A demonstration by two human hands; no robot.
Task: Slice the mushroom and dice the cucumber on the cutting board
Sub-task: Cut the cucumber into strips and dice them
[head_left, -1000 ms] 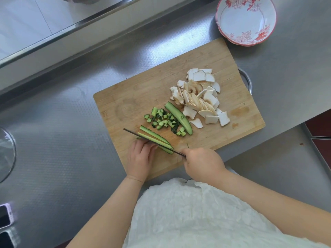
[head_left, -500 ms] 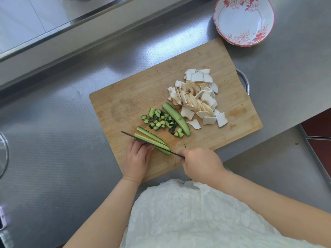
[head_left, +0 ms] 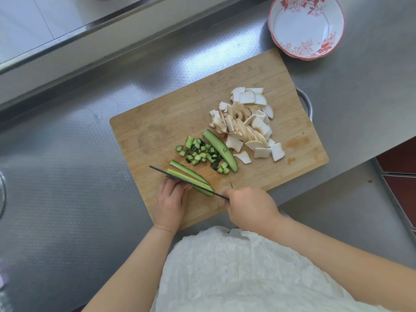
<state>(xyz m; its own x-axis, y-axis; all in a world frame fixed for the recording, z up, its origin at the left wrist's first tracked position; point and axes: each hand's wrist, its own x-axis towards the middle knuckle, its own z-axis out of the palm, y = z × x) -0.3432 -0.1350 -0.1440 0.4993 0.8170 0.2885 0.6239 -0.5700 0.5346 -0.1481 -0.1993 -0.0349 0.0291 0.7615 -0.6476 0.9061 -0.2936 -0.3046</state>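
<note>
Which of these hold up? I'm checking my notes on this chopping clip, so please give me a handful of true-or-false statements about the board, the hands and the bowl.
1. The right hand holds the knife. True.
2. The mushroom slices are in the floral bowl. False: they lie piled on the cutting board; the bowl is empty.
3. The left hand steadies the cucumber strips at the board's near edge. True.
4. All the cucumber is diced. False: beside the diced cucumber, long strips and one cucumber wedge remain uncut.
5. The bowl sits on the board. False: it stands on the steel counter beyond the board's far corner.
</note>
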